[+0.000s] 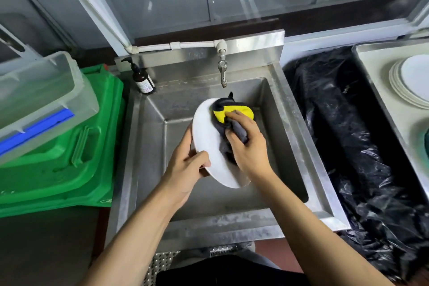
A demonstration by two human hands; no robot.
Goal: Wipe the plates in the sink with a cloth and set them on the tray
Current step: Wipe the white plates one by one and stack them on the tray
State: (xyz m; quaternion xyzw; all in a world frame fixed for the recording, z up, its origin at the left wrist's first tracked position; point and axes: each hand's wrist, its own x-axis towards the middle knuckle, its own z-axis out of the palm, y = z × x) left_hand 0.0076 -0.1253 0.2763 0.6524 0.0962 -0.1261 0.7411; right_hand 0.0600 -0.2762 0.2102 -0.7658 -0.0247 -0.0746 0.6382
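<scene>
Wiping is underway: left hand [185,165] grips a plate [209,144] tilted above the sink [274,109], right hand [248,146] clutches the cloth [232,123] against it. Right of the sink, wiped plates [408,81] already fill the tray [371,53].

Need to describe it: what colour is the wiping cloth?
Grey and yellow cloth, head view.

The sink [285,109] at the centre is brushed stainless steel, dull and water-stained, with a metal tap [222,72] above it. The plate [209,137] looks smooth, matt white, and the cloth [234,123] on it is soft grey and yellow fabric. At the left sit a glossy green plastic lid [69,158] and a clear plastic box [41,100]; at the right, a shiny, crinkled black plastic bag [348,134].
</scene>
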